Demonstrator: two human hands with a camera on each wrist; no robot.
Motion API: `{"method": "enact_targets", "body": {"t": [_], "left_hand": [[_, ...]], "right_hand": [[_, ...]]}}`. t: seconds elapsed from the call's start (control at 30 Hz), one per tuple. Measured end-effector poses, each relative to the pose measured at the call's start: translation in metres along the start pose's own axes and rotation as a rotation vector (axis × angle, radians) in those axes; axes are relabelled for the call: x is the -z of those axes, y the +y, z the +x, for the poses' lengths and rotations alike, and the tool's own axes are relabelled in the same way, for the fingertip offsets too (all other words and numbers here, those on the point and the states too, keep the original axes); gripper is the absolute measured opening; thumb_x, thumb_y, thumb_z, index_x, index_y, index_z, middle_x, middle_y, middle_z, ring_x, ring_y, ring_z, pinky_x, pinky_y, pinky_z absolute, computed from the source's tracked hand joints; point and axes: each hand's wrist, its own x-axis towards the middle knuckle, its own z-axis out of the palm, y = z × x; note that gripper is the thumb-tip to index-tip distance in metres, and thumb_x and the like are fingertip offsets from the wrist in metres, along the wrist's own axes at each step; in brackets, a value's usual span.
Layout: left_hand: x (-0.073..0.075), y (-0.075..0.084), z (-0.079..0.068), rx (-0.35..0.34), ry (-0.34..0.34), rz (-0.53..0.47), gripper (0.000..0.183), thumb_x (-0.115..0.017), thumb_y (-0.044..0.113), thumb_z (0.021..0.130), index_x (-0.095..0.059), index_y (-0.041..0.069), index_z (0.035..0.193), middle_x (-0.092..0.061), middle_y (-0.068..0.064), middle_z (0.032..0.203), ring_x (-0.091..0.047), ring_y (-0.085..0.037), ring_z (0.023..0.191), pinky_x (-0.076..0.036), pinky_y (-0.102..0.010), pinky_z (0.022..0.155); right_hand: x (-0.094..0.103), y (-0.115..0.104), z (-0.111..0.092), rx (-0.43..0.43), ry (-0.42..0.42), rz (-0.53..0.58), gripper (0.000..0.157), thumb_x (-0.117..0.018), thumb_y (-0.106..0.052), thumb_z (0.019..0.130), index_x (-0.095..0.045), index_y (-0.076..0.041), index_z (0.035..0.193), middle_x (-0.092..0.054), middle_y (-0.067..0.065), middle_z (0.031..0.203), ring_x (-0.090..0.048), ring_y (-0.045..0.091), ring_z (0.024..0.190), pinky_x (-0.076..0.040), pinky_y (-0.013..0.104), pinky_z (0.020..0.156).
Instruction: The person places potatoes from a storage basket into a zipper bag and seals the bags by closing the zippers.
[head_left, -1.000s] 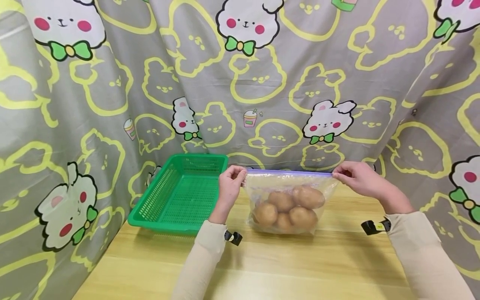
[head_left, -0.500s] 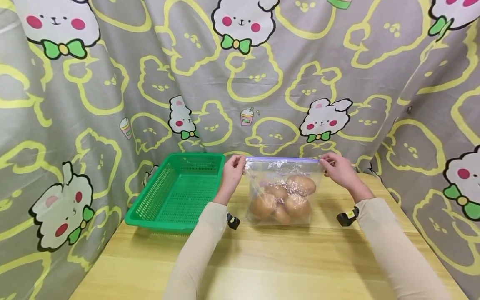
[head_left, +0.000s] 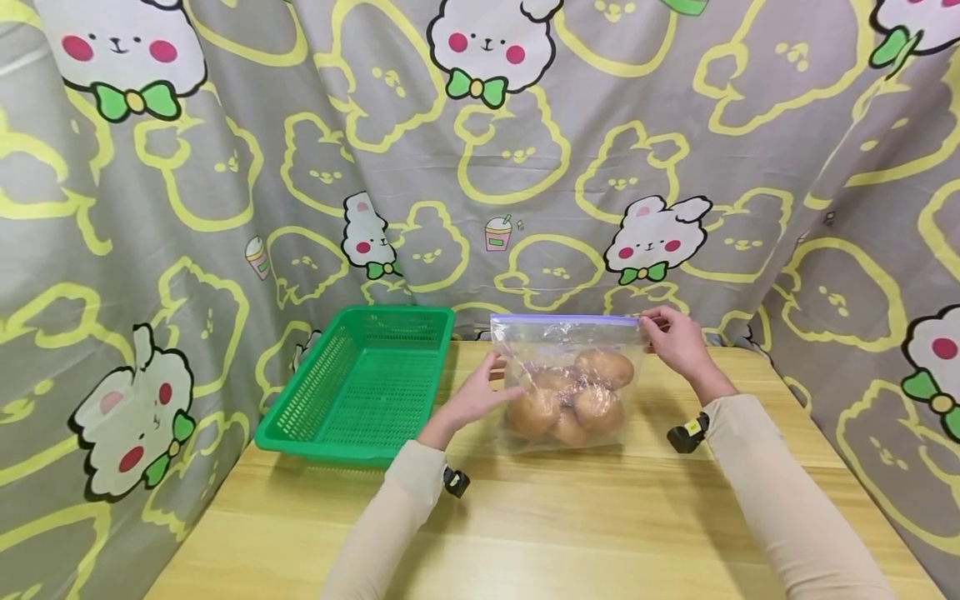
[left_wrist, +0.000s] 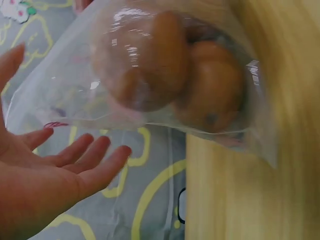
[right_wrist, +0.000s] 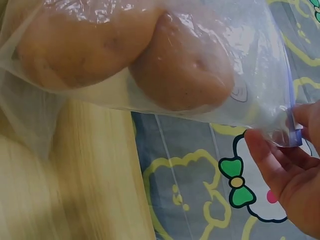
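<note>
A clear zip bag [head_left: 570, 337] with a purple strip along its top stands upright on the table, holding several brown potatoes [head_left: 604, 368]. By its top right corner, my right hand [head_left: 678, 340] pinches the bag at the end of the strip; the right wrist view shows the thumb and fingers [right_wrist: 265, 155] there. Beside the bag's left side is my left hand [head_left: 476, 396], its fingers spread. In the left wrist view those fingers [left_wrist: 102, 172] are extended close to the plastic, gripping nothing. Whether a fingertip touches the bag I cannot tell.
A green perforated plastic basket [head_left: 356, 452] sits on the wooden table [head_left: 525, 533], left of the bag. Behind and on both sides hangs a grey patterned curtain [head_left: 420, 175], close to the table's edges.
My left hand has let go of the bag's top left corner and moved down beside it. The right hand, still pinching its corner, has shifted left and slightly up since the first frame.
</note>
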Motion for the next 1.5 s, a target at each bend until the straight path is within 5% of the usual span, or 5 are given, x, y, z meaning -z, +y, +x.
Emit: {"method": "enact_targets", "body": {"t": [0.27, 0.6, 1.03, 1.2, 1.5], "left_hand": [[-0.015, -0.007, 0.005, 0.070, 0.039, -0.018, 0.080, -0.067, 0.031, 0.089, -0.020, 0.009, 0.149, -0.042, -0.022, 0.136, -0.045, -0.038, 0.123, -0.044, -0.044, 0.095], [-0.013, -0.014, 0.021, 0.050, 0.120, -0.093, 0.068, -0.054, 0.024, 0.097, -0.015, 0.012, 0.151, -0.040, -0.026, 0.137, -0.047, -0.039, 0.121, -0.044, -0.044, 0.095], [-0.012, -0.016, 0.013, -0.026, -0.087, -0.037, 0.106, -0.073, 0.015, 0.084, 0.009, 0.014, 0.152, -0.008, -0.023, 0.154, -0.025, -0.044, 0.134, -0.029, -0.049, 0.106], [-0.015, -0.021, 0.017, 0.020, -0.050, -0.027, 0.103, -0.071, 0.017, 0.086, 0.007, 0.020, 0.152, -0.019, -0.027, 0.150, -0.040, -0.044, 0.125, -0.038, -0.047, 0.100], [-0.019, -0.033, 0.025, 0.135, -0.021, 0.125, 0.094, -0.065, 0.038, 0.089, 0.002, 0.025, 0.153, -0.033, -0.032, 0.142, -0.040, -0.042, 0.126, -0.031, -0.048, 0.105]], "right_hand": [[-0.003, 0.002, -0.001, -0.048, -0.046, 0.021, 0.056, -0.052, -0.024, 0.097, -0.035, 0.011, 0.138, -0.053, 0.028, 0.116, -0.057, 0.037, 0.100, -0.052, 0.035, 0.077], [-0.021, 0.015, -0.014, -0.091, -0.371, 0.236, 0.096, -0.062, -0.020, 0.093, 0.014, -0.002, 0.148, -0.017, 0.041, 0.143, -0.051, 0.048, 0.110, -0.047, 0.046, 0.089], [-0.046, 0.028, -0.031, -0.041, -0.505, 0.147, 0.115, -0.073, -0.028, 0.084, 0.021, -0.001, 0.145, 0.006, 0.034, 0.149, -0.049, 0.046, 0.116, -0.028, 0.054, 0.104], [-0.053, 0.028, -0.033, -0.022, -0.497, 0.132, 0.114, -0.072, -0.032, 0.084, 0.018, 0.002, 0.146, 0.015, 0.029, 0.150, -0.047, 0.045, 0.118, -0.026, 0.053, 0.105], [-0.063, 0.027, -0.033, -0.001, -0.488, 0.076, 0.101, -0.065, -0.035, 0.090, 0.007, 0.006, 0.147, -0.009, 0.036, 0.148, -0.050, 0.047, 0.114, -0.046, 0.047, 0.090]]}}
